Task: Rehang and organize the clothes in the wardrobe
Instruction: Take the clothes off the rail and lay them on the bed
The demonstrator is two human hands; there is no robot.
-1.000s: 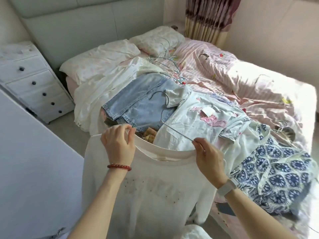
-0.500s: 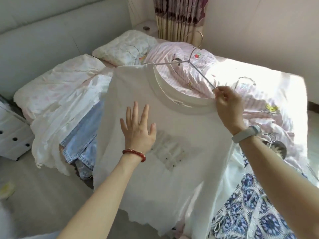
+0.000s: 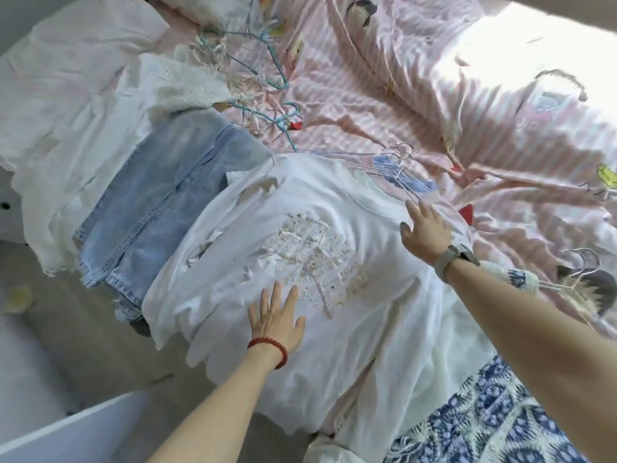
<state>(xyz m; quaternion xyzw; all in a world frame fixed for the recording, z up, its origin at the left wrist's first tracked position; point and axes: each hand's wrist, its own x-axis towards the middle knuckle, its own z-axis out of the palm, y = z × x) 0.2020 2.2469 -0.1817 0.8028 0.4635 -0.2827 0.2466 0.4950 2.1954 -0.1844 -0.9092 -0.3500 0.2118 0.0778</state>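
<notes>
- On the bed (image 3: pixel 384 105), across its near edge, lies the white shirt (image 3: pixel 233 248), front up, its pale beaded design facing us.
- Our left hand (image 3: pixel 277 320) rests flat on the shirt's lower front, fingers straight and spread, gripping nothing. A red bead bracelet (image 3: pixel 268 349) sits on that wrist.
- Our right hand (image 3: pixel 425 230) lies open near the shirt's collar and right shoulder, fingers extended, holding nothing. A grey watch (image 3: pixel 449 264) is on that wrist.
- A wire hanger (image 3: pixel 399 168) sticks out of the collar, its hook resting on the pink striped bedding just beyond the fingertips. We cannot tell whether the fingertips touch the hanger wire.
- Jeans (image 3: pixel 160 202) lie just left of the shirt, partly under its sleeve, their hems hanging over the bed edge.
- A white lace garment (image 3: pixel 80 135) lies left of the jeans.
- A tangle of loose hangers (image 3: pixel 253 68), some teal, sits beyond the jeans on the bedding.
- A blue patterned garment (image 3: pixel 494 419) lies at lower right, beneath our right forearm.
- More hanger hooks (image 3: pixel 581 259) show at the right edge, over a dark item we cannot identify.
</notes>
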